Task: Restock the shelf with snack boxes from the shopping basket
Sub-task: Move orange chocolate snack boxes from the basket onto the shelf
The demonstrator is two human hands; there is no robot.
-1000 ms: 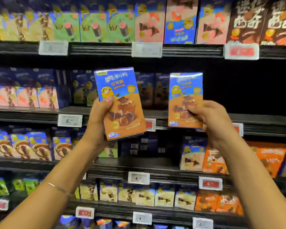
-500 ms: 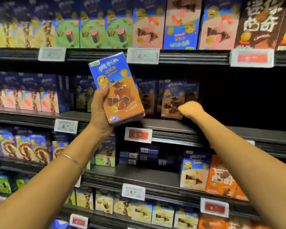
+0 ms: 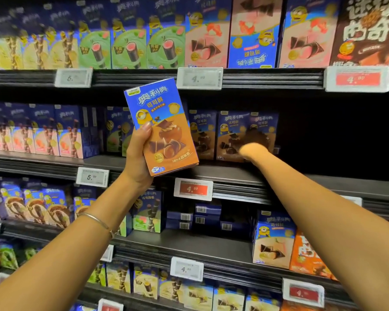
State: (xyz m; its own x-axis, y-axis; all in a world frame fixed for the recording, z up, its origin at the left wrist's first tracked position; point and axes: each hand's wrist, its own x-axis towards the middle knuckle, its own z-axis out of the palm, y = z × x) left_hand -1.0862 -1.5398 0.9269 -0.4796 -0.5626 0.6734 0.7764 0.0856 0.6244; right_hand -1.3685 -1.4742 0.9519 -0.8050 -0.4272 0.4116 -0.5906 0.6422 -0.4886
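My left hand point(image 3: 137, 153) grips a blue and orange snack box point(image 3: 164, 122) upright in front of the middle shelf point(image 3: 231, 172). My right hand point(image 3: 255, 140) reaches deep into that shelf, in shadow, against the lower front of a matching snack box point(image 3: 265, 121) that stands at the right end of a short row of the same boxes point(image 3: 203, 133). Its fingers are too dark to read. The shopping basket is out of view.
To the right of the row the middle shelf is dark and unfilled point(image 3: 335, 142). Other snack boxes fill the top shelf point(image 3: 252, 32) and the lower shelves point(image 3: 272, 241). Price tags point(image 3: 193, 189) hang on the shelf rails.
My right hand has carried its box from in front of the shelf into the middle shelf, beside the matching row. My left hand kept hold of its box and lifted it slightly.
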